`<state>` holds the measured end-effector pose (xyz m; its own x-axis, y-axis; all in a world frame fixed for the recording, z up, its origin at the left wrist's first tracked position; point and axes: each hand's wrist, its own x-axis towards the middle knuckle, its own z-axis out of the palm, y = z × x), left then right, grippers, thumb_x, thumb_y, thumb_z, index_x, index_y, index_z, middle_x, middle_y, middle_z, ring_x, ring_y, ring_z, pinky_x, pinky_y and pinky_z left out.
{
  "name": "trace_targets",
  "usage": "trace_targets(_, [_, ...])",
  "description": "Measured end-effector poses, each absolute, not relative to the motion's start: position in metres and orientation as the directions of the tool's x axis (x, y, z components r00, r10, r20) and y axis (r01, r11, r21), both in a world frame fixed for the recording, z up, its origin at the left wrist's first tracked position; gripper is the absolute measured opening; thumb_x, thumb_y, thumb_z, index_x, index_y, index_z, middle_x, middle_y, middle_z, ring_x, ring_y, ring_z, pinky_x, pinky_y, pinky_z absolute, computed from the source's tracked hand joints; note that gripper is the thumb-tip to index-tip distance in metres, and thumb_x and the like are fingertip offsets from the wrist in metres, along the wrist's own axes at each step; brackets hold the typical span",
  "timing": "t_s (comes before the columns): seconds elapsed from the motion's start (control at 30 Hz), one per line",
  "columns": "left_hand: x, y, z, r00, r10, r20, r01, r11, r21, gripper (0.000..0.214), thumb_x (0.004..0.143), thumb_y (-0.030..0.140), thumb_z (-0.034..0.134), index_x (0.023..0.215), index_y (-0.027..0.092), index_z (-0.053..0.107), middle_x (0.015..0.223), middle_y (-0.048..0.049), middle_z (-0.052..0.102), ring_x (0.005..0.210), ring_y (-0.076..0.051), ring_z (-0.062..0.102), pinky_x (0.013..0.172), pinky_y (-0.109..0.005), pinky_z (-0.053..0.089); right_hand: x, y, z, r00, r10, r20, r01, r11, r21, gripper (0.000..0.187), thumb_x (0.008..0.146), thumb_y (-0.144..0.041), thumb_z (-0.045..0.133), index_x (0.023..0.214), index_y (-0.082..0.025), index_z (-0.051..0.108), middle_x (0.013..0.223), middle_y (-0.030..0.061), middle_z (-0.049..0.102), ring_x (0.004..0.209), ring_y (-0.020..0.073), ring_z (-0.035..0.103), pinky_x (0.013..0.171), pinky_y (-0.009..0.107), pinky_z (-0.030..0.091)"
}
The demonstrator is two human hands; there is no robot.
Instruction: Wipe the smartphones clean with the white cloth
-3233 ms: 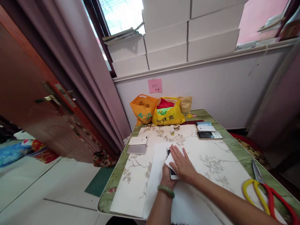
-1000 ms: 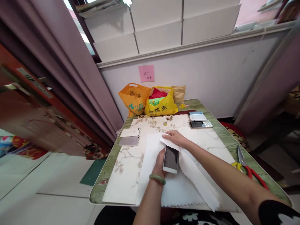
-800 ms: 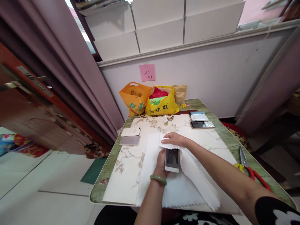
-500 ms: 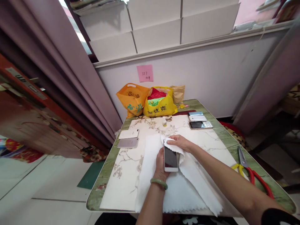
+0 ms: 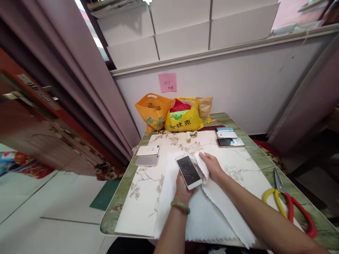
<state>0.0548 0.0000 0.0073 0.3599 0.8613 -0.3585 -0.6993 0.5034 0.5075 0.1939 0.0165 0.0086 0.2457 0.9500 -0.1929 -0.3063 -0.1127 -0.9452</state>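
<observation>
A white smartphone [image 5: 189, 171] with a dark screen rests tilted in my left hand [image 5: 182, 188], whose fingers wrap its edges from below. My right hand [image 5: 212, 165] pinches a folded corner of a white cloth [image 5: 209, 215], just right of the phone. The cloth spreads under both hands down to the table's front edge, with a scalloped border. Screen reflections show on the phone; its back is hidden by my palm.
Two phones [image 5: 147, 160] lie at the left, and several more [image 5: 230, 142] sit at the back right. Scissors [image 5: 286, 197] with red and yellow handles lie at right. A small bottle [image 5: 188, 138], an orange bag [image 5: 153, 111] and a yellow bag [image 5: 185, 120] stand at the back.
My right hand has drawn the cloth corner off the phone's top, to the right. The phone has turned, its top end now leaning left, and its screen is uncovered.
</observation>
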Motion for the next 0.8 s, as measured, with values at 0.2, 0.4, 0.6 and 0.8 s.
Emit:
trace_targets(0.2, [0.055,-0.004,0.013,0.37,0.851,-0.372,-0.693,0.52,0.499,0.027,0.077,0.042,0.063,0.083,0.016,0.068,0.074,-0.0071,0.071,0.082,-0.024,0.067,0.084,-0.038,0.052,0.194,0.004,0.031,0.434,0.892,-0.128,-0.235,-0.026,-0.972,0.061,0.088,-0.068,0.036,0.106,-0.017,0.065,0.096,0.0092,0.072,0.096,0.0258,0.066,0.082,0.034,0.054])
trace_targets(0.4, [0.054,0.0,0.002,0.353,0.887,-0.299,-0.77,0.457,0.446,0.031,0.081,0.037,0.061,0.104,0.017,0.067,0.101,-0.0074,0.072,0.099,-0.021,0.065,0.093,-0.031,0.049,0.18,-0.025,0.041,-0.316,0.863,0.394,0.5,0.505,-0.703,0.051,0.098,-0.049,0.029,0.137,-0.023,0.05,0.139,0.0076,0.053,0.134,0.0241,0.041,0.115,0.048,0.023])
trace_targets(0.6, [0.053,-0.001,0.003,0.329,0.898,-0.292,-0.711,0.439,0.549,0.031,0.077,0.038,0.063,0.1,0.017,0.066,0.101,-0.01,0.071,0.102,-0.026,0.064,0.089,-0.034,0.051,0.176,-0.045,0.026,-0.078,0.794,0.603,0.68,0.485,-0.55,0.049,0.097,-0.038,0.037,0.144,-0.023,0.038,0.141,0.0099,0.049,0.132,0.0253,0.042,0.109,0.048,0.036])
trace_targets(0.8, [0.053,0.002,-0.002,0.335,0.88,-0.336,-0.691,0.472,0.548,0.026,0.073,0.041,0.065,0.083,0.017,0.066,0.081,-0.0085,0.071,0.092,-0.026,0.066,0.082,-0.036,0.054,0.181,-0.058,0.009,-0.214,0.803,0.556,0.662,0.538,-0.521,0.028,0.087,-0.046,0.059,0.104,-0.025,0.067,0.104,0.0087,0.067,0.097,0.0235,0.062,0.085,0.038,0.052])
